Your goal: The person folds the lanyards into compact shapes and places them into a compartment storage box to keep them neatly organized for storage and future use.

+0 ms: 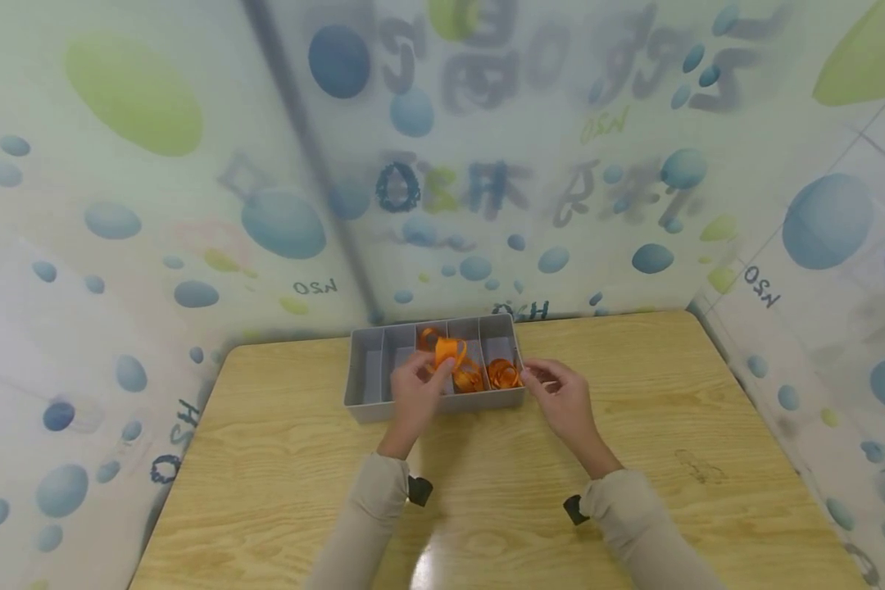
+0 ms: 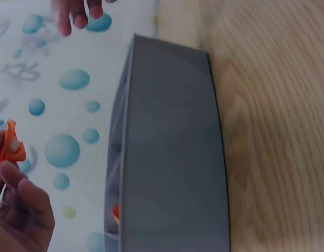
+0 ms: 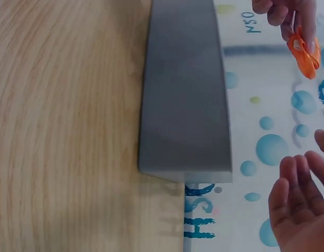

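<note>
A grey divided box (image 1: 435,404) stands near the back of the table, with several compartments side by side. Over its middle my left hand (image 1: 415,392) pinches an orange ribbon (image 1: 448,350), whose loops stick up above the box; the left wrist view shows the bunched ribbon (image 2: 12,149) between thumb and fingers. Another orange ribbon (image 1: 503,374) lies coiled in the rightmost compartment. More orange ribbon (image 1: 469,379) shows in the compartment beside it. My right hand (image 1: 562,397) is by the box's right end, fingers loosely bent and holding nothing in the right wrist view.
Under the box is a light wood-grain table (image 1: 531,524). A pale wall sheet (image 1: 442,270) printed with blue and green bubbles rises right behind it and along both sides. Each beige sleeve has a small black piece (image 1: 419,490) near the cuff.
</note>
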Action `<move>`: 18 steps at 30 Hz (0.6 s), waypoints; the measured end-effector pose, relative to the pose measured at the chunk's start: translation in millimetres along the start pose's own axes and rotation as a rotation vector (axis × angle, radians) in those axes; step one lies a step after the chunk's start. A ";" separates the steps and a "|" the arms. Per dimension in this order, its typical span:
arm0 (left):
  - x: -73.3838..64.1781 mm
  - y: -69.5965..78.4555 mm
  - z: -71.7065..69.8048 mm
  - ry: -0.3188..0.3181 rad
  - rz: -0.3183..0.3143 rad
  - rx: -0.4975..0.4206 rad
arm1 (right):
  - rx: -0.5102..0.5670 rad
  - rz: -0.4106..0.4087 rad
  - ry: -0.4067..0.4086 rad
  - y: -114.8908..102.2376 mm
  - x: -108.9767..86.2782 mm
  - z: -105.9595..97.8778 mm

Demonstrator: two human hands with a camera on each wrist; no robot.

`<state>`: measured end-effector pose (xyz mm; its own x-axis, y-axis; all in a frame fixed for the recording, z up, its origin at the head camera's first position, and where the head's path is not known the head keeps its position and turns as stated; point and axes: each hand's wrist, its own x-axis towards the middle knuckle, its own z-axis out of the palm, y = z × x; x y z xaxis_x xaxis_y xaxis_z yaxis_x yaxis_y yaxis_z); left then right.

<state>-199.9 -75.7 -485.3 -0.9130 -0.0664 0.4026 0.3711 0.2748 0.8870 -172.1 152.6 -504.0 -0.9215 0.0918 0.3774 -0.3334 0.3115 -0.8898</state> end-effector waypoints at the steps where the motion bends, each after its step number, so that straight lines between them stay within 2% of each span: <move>1: 1.3 -3.6 -3.0 0.024 -0.008 0.032 | -0.026 0.003 0.000 2.4 -0.1 0.8; 7: 4.9 -20.4 -20.1 0.139 -0.007 0.223 | -0.094 0.070 -0.044 12.1 -0.1 4.3; 9: 5.1 -23.2 -25.3 0.172 -0.023 0.308 | -0.109 0.088 -0.054 13.9 0.1 4.9; 11: 5.2 -26.9 -30.0 0.196 -0.065 0.404 | -0.122 0.097 -0.066 16.1 0.2 5.2; 15: 4.2 -34.8 -37.7 0.191 -0.160 0.567 | -0.151 0.110 -0.090 23.2 -0.4 6.8; 18: 3.6 -42.8 -41.3 0.176 -0.170 0.646 | -0.175 0.111 -0.096 28.4 -0.5 8.7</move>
<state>-212.1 -127.3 -512.5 -0.8883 -0.2991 0.3486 -0.0003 0.7593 0.6507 -182.8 153.2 -531.7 -0.9681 0.0463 0.2461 -0.1972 0.4647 -0.8632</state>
